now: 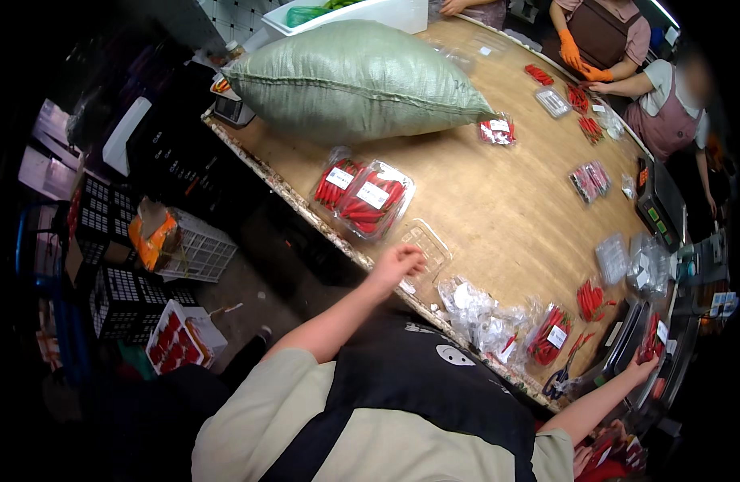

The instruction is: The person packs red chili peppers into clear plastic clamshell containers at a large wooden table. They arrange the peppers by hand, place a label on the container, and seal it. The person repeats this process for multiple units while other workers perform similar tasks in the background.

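Note:
My left hand (401, 264) hangs over the table's near edge, fingers loosely curled and apart, with nothing seen in it. Just beyond it lies an empty clear plastic tray (433, 247). Two labelled clear packs of red chili peppers, one (376, 202) overlapping the other (337, 187), sit further up. At the far right my right hand (642, 366) grips a labelled pack of red chilies (652, 338) beside a dark device. Another chili pack (549, 337) rests near the front edge, by scissors with dark handles (555, 382) and loose red chilies (590, 301).
A large stuffed woven sack (358, 84) covers the table's far left. Crumpled clear plastic bags (475, 310) lie along the front edge. A digital scale (659, 202) and stacked clear containers (647, 265) stand right. Co-workers, one in orange gloves (578, 60), are opposite. Crates (198, 247) stand on the floor.

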{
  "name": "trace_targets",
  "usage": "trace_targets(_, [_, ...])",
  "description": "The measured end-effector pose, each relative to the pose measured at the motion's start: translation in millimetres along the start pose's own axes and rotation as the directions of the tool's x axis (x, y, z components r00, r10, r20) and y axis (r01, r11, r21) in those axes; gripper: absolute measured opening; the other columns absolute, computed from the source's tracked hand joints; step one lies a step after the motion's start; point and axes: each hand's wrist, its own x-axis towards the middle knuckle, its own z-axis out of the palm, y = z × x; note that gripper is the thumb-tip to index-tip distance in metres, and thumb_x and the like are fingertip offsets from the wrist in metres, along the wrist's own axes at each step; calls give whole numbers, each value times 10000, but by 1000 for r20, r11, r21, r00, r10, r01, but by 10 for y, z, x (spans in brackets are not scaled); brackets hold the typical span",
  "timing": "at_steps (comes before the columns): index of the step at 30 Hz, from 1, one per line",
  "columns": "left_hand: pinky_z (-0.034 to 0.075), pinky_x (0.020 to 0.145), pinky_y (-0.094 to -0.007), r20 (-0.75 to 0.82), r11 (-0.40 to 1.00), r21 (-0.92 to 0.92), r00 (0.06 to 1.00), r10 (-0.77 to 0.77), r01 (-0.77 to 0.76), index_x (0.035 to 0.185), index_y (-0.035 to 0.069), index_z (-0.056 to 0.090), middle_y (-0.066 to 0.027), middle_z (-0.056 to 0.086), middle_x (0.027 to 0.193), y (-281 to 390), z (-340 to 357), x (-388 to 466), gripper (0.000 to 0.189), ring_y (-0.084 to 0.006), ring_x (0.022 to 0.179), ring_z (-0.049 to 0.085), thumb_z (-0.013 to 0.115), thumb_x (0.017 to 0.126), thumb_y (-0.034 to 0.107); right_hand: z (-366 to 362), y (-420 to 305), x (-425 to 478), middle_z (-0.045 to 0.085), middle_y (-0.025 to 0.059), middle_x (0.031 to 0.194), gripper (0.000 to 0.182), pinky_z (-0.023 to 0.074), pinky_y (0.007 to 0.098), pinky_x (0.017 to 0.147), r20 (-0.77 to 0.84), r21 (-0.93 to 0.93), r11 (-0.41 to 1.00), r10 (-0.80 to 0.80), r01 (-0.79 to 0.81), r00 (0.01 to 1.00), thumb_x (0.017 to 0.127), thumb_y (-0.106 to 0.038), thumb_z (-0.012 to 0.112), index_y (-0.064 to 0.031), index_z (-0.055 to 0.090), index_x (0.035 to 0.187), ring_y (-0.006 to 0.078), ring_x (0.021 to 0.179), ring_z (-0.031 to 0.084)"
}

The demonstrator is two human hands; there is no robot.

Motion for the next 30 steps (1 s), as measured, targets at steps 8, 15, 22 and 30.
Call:
trace_targets(8, [329,897,-387,-288,434,899,666,688,-59,1110,-15,422,-199,422,1109,248,-1084,328,547,-336,1024,421,655,691,249,1103,591,-2101,557,102,988,232,459,348,801,730,-226,959,284,-173,621,776,-89,496,-21,511,997,198,902,548])
trace_targets(15, [435,757,-348,-282,580,815,857,431,-24,951,-44,530,-193,580,910,368,-1245,619,539,-278,857,563,717,626,342,1523,1519,-3483,452,-10,704,140,433,218,524,763,-539,798,599,-270,245,724,-50,533,-102,403,735,88,640,497])
trace_targets(22, [439,639,-260,-104,835,493,937,334,-243,914,-21,445,-91,557,797,93,-798,709,499,-139,703,527,768,598,191,1505,1837,-3386,427,-30,700,178,391,190,496,627,-748,641,767,-171,132,667,-41,536,-98,411,780,60,602,447])
trace_targets(30, [433,588,-210,339,987,147,934,-117,70,952,-23,523,-50,580,802,285,-59,619,399,-90,694,549,716,680,197,1012,1453,-3103,487,-9,807,329,383,180,527,570,-804,589,804,-88,169,679,-43,555,-95,472,993,55,676,479])
